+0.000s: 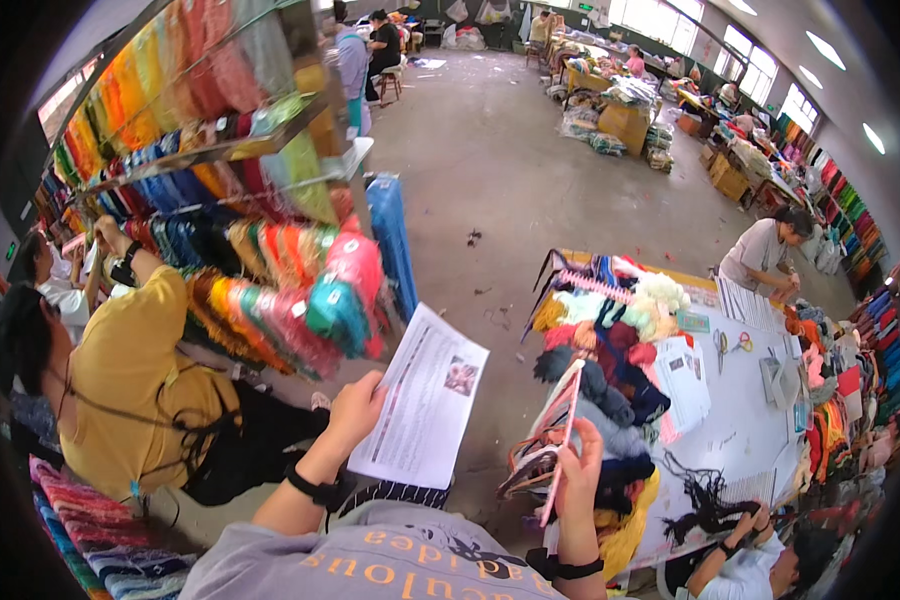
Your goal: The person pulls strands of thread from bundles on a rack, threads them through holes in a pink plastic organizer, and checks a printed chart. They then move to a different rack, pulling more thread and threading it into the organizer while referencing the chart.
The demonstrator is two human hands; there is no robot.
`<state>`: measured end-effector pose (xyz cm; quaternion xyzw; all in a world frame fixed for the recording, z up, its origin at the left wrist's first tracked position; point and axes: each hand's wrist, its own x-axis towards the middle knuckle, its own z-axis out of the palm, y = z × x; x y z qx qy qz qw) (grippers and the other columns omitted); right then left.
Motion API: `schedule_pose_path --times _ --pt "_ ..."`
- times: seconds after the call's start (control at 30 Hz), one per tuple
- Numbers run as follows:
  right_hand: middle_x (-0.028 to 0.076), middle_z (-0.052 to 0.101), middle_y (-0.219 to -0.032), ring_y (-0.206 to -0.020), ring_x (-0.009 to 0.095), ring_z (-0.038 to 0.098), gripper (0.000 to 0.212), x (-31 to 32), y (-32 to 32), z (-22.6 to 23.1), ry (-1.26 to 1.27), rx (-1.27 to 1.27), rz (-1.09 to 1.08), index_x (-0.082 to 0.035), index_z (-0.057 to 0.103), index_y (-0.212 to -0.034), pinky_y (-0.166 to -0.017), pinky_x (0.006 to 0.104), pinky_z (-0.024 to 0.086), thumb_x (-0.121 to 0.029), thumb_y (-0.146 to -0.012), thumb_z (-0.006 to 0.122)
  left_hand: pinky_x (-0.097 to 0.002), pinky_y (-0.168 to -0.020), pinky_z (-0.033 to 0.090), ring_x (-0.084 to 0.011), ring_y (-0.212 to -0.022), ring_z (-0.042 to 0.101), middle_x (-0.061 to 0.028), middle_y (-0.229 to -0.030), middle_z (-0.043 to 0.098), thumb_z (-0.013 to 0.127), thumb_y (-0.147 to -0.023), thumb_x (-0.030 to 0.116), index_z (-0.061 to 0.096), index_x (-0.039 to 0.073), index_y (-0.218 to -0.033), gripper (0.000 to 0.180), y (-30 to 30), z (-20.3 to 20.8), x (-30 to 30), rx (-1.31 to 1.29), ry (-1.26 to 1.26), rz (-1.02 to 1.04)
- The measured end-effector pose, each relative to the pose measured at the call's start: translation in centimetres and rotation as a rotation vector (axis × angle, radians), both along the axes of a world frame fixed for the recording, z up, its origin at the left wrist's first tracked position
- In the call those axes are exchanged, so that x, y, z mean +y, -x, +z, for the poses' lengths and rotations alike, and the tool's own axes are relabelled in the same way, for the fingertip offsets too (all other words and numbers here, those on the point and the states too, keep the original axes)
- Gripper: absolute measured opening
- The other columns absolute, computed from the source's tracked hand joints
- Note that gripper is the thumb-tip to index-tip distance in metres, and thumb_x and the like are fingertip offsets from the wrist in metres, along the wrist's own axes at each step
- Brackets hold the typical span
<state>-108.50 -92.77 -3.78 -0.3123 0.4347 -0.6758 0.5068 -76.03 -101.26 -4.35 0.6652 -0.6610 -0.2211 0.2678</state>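
My left hand (354,412) is closed on the left edge of a white printed sheet (410,415), which bears lines of text and a small picture. The sheet hangs tilted in front of me, over the floor. In my right hand (580,468) is a narrow pale pink strip card (567,412), seen nearly edge-on, its fingers pinching the edge. Loops of brown, pink and dark yarn (532,458) hang from the card's left side. Just beyond the right hand lie heaped yarn skeins (600,395) on a table.
Racks of colourful yarn skeins (270,250) stand on the left, beside a person in a yellow top (135,400). The white worktable (735,410) at right carries papers, scissors (738,343) and yarn. A person (765,565) handles black yarn (705,510) at its near end; another (765,255) stands beyond.
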Motion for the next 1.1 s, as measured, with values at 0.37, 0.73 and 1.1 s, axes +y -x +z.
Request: schedule_pose_path --times 0.37,0.73,1.1 --pt "0.009 0.048 -0.126 -0.114 0.016 0.048 0.053 -25.7 2.3 1.3 -0.029 0.197 0.173 0.000 0.045 -0.126 -0.093 0.0282 0.042 0.005 -0.076 0.062 -0.0483 -0.062 0.046 -0.0402 -0.074 0.061 -0.0212 -0.075 0.062 0.055 -0.088 0.020 0.058 0.009 -0.101 0.017 4.2 2.7 -18.8 0.130 0.135 0.062" --pt "0.009 0.060 -0.110 -0.097 0.022 0.061 0.034 -51.5 1.1 -4.9 -0.342 -0.440 0.361 -0.002 0.049 -0.119 -0.085 0.0369 0.051 0.003 -0.086 0.053 -0.0413 -0.059 0.047 -0.0377 -0.074 0.062 -0.0209 -0.081 0.062 0.054 -0.090 0.012 0.056 0.007 -0.108 0.019 5.1 6.1 -31.1 0.252 0.238 0.305" --pt "0.011 0.060 -0.110 -0.097 0.022 0.060 0.031 -80.1 -7.8 0.0 -0.336 -0.250 0.938 -0.003 0.048 -0.120 -0.085 0.0374 0.050 0.000 -0.089 0.049 -0.0315 -0.052 0.042 -0.0225 -0.052 0.052 -0.0149 -0.066 0.053 0.054 -0.091 0.010 0.056 0.003 -0.106 0.017 4.8 6.2 -46.5 0.226 0.440 0.912"
